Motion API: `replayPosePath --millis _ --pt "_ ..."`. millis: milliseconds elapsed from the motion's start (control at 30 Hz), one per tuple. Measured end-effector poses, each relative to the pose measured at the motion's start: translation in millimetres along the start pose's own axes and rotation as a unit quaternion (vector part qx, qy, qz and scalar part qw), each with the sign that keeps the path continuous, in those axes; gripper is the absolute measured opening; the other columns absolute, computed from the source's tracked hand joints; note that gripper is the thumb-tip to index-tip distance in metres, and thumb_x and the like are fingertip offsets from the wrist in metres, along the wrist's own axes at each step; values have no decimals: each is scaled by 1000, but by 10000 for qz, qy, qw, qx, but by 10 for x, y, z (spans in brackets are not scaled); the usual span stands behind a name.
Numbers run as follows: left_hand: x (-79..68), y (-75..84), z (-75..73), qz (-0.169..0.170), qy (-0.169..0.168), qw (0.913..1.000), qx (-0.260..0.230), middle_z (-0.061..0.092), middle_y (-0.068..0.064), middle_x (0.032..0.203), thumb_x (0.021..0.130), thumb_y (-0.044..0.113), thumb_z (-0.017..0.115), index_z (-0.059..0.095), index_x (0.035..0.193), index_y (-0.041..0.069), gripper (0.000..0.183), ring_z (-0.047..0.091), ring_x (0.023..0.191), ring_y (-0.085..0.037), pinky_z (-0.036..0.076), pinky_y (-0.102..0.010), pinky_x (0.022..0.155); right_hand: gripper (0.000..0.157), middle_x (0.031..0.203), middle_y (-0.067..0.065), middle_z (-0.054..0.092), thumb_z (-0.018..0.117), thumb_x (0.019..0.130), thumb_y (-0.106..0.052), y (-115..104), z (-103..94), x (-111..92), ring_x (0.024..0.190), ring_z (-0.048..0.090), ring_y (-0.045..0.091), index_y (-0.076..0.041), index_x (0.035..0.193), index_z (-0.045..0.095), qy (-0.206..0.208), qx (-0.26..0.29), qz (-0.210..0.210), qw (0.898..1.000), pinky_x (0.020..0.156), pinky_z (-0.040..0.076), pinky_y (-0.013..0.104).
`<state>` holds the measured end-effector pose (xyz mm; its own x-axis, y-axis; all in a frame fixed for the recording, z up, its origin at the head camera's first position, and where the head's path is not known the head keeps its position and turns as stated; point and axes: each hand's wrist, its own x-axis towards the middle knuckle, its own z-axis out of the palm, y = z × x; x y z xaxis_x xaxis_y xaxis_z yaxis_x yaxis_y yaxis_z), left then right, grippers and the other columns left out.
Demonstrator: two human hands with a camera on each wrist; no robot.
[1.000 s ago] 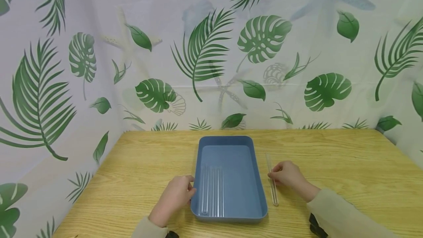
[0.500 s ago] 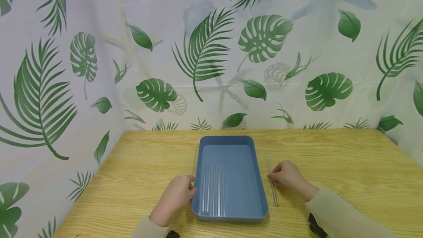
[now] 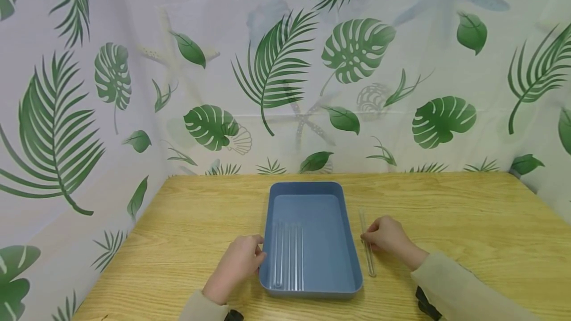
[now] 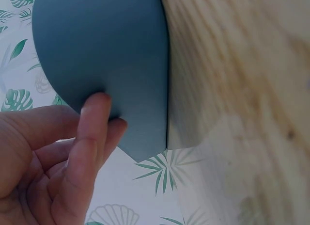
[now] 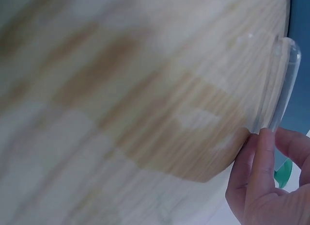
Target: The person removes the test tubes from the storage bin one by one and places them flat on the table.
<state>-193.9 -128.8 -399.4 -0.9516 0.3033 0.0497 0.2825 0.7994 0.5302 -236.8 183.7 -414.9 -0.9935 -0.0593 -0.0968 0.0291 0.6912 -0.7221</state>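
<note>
Right of the blue tray (image 3: 352, 261), low in the frame, a clear tube (image 3: 368, 246) lies on the desk (image 3: 468, 222), pinched unmoved by the right hand (image 3: 385, 234), while the left hand (image 3: 238, 261) still fingers the tray's wall.

A light wooden table (image 3: 446, 212) with clear grain runs across the view, and behind it and along both sides hangs a white curtain (image 3: 223, 38) printed with green palm and monstera leaves, faint shells and starfish showing between them.
</note>
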Motion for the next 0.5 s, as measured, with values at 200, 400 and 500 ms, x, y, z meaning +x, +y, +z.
replayPosePath --millis 200,400,500 --pt "0 5 -5 -10 -1 10000 7 59 -5 68 80 1 59 55 106 -12 29 50 42 -5 41 -18 42 14 66 6 58 64 77 -6 -10 4 -3 51 55 12 6 72 59 22 -49 38 10000 50 48 27" --pt "-2 9 -5 -5 -13 10000 -19 60 -6 68 80 1 59 55 106 -12 29 50 42 -5 41 -17 41 13 66 6 59 64 77 -5 0 12 -5 51 56 12 6 71 59 56 -18 -6 10000 50 48 27" --pt "-6 5 -6 16 -13 10000 -15 60 -6 68 80 1 59 55 106 -12 29 50 42 -5 41 -17 41 13 65 6 59 64 77 -5 -2 19 -8 51 56 13 6 70 60 64 -19 -6 10000 50 48 27"
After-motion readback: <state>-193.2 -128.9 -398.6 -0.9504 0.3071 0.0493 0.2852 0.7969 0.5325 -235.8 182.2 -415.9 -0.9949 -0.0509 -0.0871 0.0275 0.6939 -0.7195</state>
